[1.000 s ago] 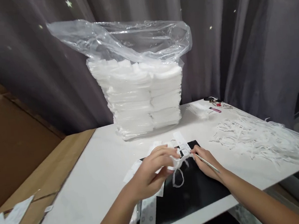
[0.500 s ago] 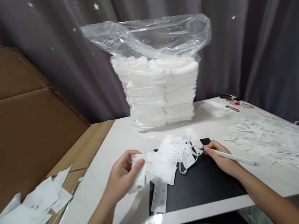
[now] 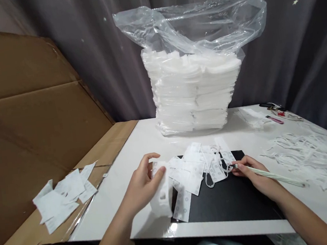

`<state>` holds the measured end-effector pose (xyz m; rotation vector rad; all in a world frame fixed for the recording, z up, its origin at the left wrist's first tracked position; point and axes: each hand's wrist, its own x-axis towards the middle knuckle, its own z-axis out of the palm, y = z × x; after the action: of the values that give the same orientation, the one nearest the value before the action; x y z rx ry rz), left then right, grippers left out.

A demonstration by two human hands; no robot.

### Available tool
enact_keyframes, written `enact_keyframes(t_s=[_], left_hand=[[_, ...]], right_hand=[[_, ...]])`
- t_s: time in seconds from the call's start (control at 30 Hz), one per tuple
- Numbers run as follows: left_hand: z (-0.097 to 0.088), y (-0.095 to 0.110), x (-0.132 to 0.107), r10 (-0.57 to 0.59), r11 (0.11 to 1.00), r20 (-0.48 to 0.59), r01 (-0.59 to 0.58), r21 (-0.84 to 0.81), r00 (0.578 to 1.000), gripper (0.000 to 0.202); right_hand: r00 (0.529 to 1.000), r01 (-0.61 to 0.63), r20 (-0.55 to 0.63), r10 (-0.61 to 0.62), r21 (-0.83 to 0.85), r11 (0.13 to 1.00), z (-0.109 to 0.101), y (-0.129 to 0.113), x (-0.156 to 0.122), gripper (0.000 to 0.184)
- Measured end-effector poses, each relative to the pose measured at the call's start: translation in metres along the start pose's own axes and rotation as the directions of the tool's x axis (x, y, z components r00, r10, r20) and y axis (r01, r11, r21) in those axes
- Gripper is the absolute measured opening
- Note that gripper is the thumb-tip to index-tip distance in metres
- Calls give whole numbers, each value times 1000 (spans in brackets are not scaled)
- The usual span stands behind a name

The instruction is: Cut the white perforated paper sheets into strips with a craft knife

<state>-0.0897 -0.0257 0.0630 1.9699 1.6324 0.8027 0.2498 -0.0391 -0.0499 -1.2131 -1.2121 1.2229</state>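
My left hand point(image 3: 139, 186) pinches a curved white strip point(image 3: 162, 203) with a small cut-out between thumb and fingers, upright at the left edge of a black mat point(image 3: 223, 204). In my right hand point(image 3: 253, 173) is a slender pale stick point(image 3: 278, 176) with a dark tip, closed in the fingers and slanting down to the right. At its tip lie loops of white cord point(image 3: 210, 180). Between the hands, several white tags point(image 3: 190, 174) printed with small grey rings overlap on the mat. What the strip is made of I cannot tell.
A tall stack of white sheets point(image 3: 189, 92) stands in a clear plastic bag point(image 3: 214, 26) at the back. Many loose white strips point(image 3: 318, 160) cover the table's right side. White pieces point(image 3: 62, 195) lie on the cardboard box flap point(image 3: 26, 238) at left. A pink cutter point(image 3: 275, 120) lies back right.
The view has shifted left, so things appear further right. The white strip in my left hand now hangs lower and shows its cut-out. My right hand still holds the stick.
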Motion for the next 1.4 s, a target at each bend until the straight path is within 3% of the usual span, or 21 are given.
enact_keyframes(t_s=[0.1,0.2,0.3,0.37,0.4,0.43,0.47,0.5,0.53,0.57,0.6,0.7,0.77,0.83,0.9,0.97,1.03,1.17,1.3,1.33,1.4], left_hand=[[1,-35,21,-98,973,41,87,214,994,38],[5,-59,41,-121,940,-12,119,321,993,46],[12,-53,50,-60,907,-49,75,415,997,53],[21,-34,51,54,906,143,-108,408,988,53],[28,-21,51,140,905,301,-245,349,943,52],[36,-8,50,236,892,461,-379,246,855,49],[46,4,50,338,859,582,-495,130,740,46],[58,15,50,425,808,658,-588,33,621,42],[70,25,49,492,752,691,-659,-30,530,40],[83,31,49,534,701,699,-712,-51,476,40],[95,35,49,558,658,697,-752,-40,451,40],[122,34,49,588,573,674,-818,41,447,39],[128,27,48,628,533,644,-844,52,437,32],[128,23,48,694,495,595,-869,15,405,17],[125,23,47,765,448,545,-892,-68,343,12],[123,24,46,813,403,510,-904,-141,283,17],[124,26,44,819,382,509,-914,-139,265,20],[130,24,39,776,405,553,-912,-68,303,24],[134,21,36,757,453,536,-891,-18,374,29],[135,21,36,760,443,530,-896,-3,375,30],[136,22,36,770,412,533,-911,5,351,29]], right_hand=[[992,-42,124,21,173,984,1,-13,-6,32],[973,-149,218,81,315,937,1,-22,-13,32],[957,-240,241,162,338,910,-1,-23,-25,31],[956,-263,215,200,318,911,-5,-21,-35,30],[956,-269,200,215,302,914,-9,-19,-41,30],[954,-278,190,230,279,919,-13,-17,-47,30],[951,-288,187,246,248,925,-19,-16,-53,30],[947,-297,191,259,208,932,-25,-15,-58,29],[940,-307,203,274,158,938,-33,-15,-62,28],[933,-314,215,288,100,944,-40,-16,-66,27],[927,-317,225,301,38,948,-48,-17,-69,26],[926,-294,201,318,-142,945,-66,-22,-72,27],[952,-238,129,279,-268,934,-70,-25,-70,28],[982,-166,21,188,-382,909,-68,-29,-66,29],[995,-99,-34,93,-423,901,-58,-31,-61,27],[998,-49,13,59,-403,914,-43,-33,-55,23],[991,-30,108,81,-409,912,-29,-34,-50,19],[968,30,231,95,-486,873,-14,-32,-48,16],[897,69,442,29,-203,977,-18,-24,-54,25],[896,68,443,5,-149,986,-20,-22,-54,26],[930,120,364,-40,-198,973,-20,-19,-52,23]])
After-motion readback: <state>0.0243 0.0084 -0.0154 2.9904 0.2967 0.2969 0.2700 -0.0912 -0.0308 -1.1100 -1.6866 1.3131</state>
